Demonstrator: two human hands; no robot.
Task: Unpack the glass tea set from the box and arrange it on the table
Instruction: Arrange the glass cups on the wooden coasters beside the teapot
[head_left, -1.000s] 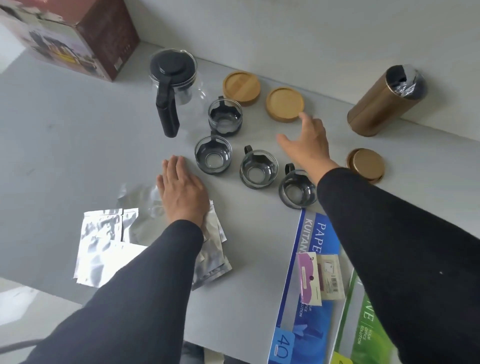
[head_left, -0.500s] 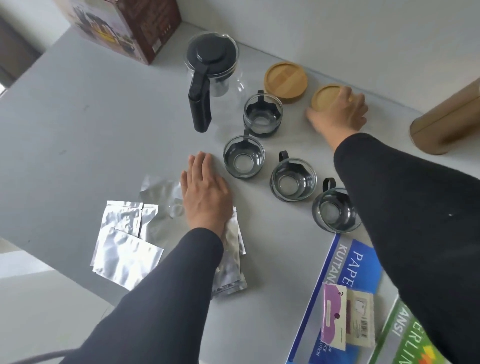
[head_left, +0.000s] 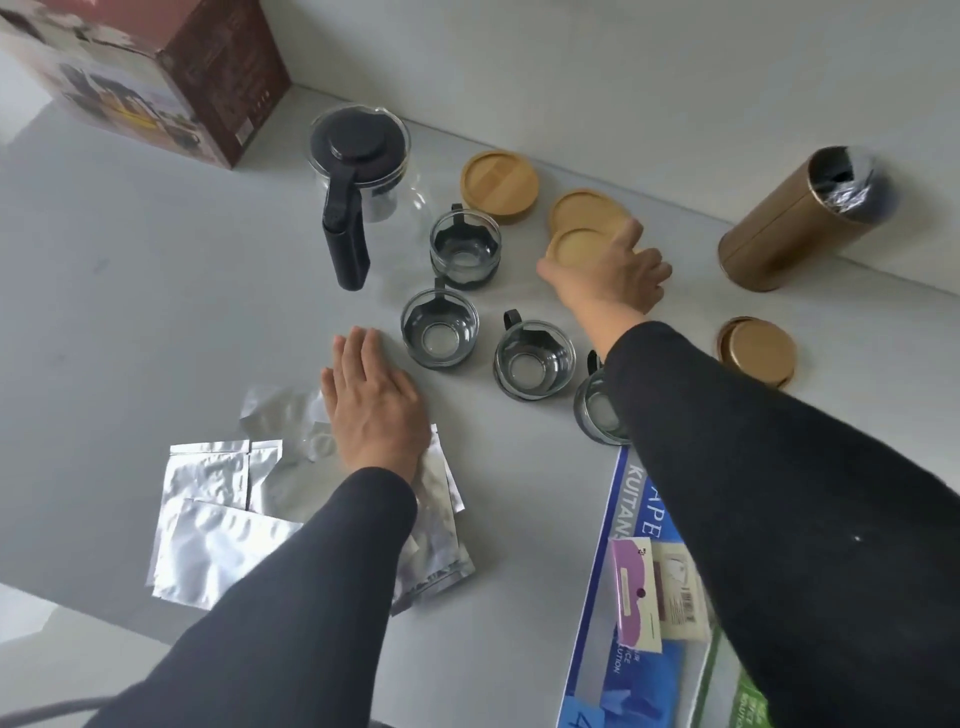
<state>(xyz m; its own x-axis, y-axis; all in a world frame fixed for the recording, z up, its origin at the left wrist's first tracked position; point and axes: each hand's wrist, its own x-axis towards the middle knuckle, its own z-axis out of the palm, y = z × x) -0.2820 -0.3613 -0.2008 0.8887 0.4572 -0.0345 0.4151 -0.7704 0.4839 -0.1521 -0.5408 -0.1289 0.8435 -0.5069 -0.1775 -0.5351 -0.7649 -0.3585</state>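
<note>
Grey table set against a pale wall; right hand pinches a wooden coaster above another coaster; left hand, fingers straight, rests on foil pouches; teapot and glass cups stand between; box in the far corner.

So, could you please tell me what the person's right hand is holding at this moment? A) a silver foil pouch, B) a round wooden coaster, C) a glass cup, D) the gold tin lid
B: the right hand grips a round wooden coaster, lifted off another coaster beneath it, while the glass cups stand untouched and the gold lid lies apart on the table.
</note>
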